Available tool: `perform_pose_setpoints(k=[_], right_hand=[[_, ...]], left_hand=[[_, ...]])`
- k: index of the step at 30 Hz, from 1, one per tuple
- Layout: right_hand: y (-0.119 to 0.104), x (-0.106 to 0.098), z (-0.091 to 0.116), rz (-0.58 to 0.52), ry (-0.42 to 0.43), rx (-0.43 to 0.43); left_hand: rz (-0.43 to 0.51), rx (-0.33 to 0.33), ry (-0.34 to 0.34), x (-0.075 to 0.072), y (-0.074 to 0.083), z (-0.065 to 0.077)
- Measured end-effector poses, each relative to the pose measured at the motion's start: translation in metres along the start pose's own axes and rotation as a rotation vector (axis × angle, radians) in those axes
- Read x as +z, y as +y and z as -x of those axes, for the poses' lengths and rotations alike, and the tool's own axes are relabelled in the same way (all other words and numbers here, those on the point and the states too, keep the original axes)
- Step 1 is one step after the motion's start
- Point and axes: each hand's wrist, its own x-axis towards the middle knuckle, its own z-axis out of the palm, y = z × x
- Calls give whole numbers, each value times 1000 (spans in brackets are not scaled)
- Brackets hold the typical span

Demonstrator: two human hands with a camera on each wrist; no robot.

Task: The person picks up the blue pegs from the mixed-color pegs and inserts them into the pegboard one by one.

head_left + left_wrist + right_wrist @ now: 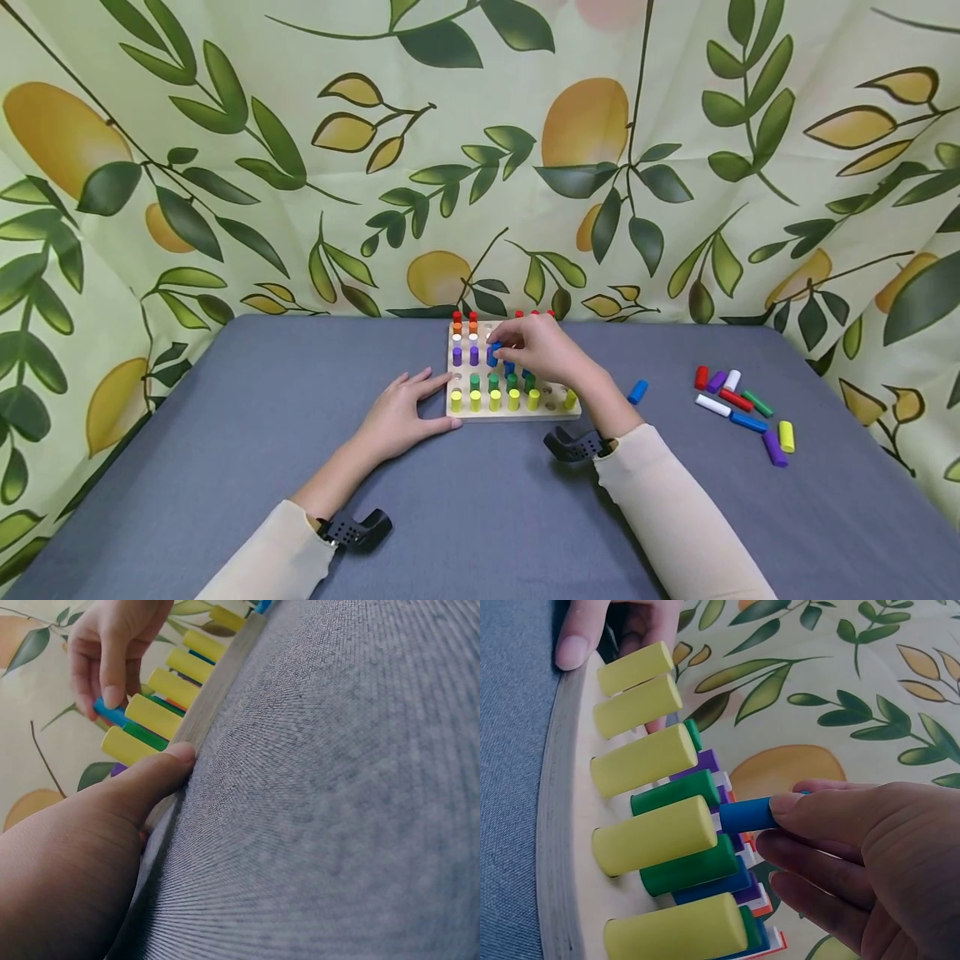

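Note:
A wooden pegboard (517,417) lies on the grey cloth, set with colored pegs in rows. Between thumb and fingertips, my right hand (553,346) pinches a blue peg (746,815) over the board, close to the purple pegs (474,357). My left hand (408,415) rests at the board's left side with fingers extended; in the left wrist view its thumb (176,754) presses on the board's near edge. Yellow pegs (495,401) stand in the nearest row, with green pegs (492,382) behind them. The right hand hides part of the back rows.
One loose blue peg (637,392) lies right of the board. Farther right is a scattered group of loose pegs, among them a yellow peg (786,437), a green peg (757,404) and a white peg (712,406). A leaf-patterned curtain (480,167) hangs behind the table.

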Motion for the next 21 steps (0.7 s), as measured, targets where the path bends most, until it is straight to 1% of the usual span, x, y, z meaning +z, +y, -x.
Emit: perform_pose_setpoints(k=[6, 15, 21], right_hand=[[1, 4, -2, -27, -29, 22], [4, 9, -4, -13, -53, 51], [6, 12, -4, -7, -60, 41]], left_hand=[[5, 11, 1, 0, 1, 1], [2, 4, 1, 0, 1, 0], [-2, 1, -1, 0, 1, 0]])
